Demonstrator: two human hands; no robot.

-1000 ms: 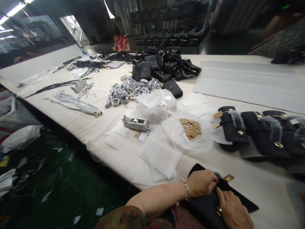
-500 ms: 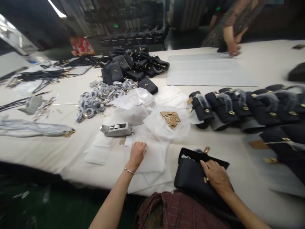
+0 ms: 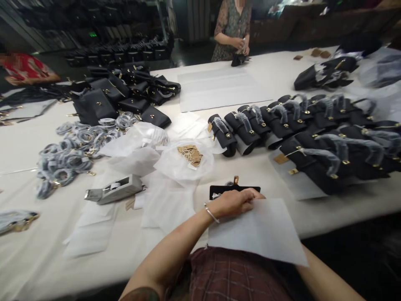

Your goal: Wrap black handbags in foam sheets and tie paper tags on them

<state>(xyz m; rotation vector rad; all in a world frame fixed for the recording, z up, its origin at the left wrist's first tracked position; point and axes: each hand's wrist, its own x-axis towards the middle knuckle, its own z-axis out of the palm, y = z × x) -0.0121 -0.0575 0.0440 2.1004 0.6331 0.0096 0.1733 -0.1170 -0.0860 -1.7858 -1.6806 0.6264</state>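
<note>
On the left of the cream-topped table (image 3: pixel 40 251), grey plastic-wrapped strap coils (image 3: pixel 83 165) are lying near a grey tape dispenser (image 3: pixel 120 191), with loose thin white sheets (image 3: pixel 169 207) spreading just beside it. At the centre I am working over a black flap bag (image 3: pixel 223 189) at the table's near edge, its lower part hidden by a translucent white rectangular sheet (image 3: pixel 269 225). My left grip (image 3: pixel 233 202) is pinching that sheet at its upper edge, fingers curling together. My right grip (image 3: pixel 259 193) is mostly hiding behind, so I cannot tell whether it is pinching or spread. As I judge it, light pressure is serving best: squeezing hard is risking creases, and the upright gold clasp (image 3: pixel 236 180) is standing near enough to snag. Farther right, black bags (image 3: pixel 308 165) with plastic-wrapped handles are resting in rows.
</note>
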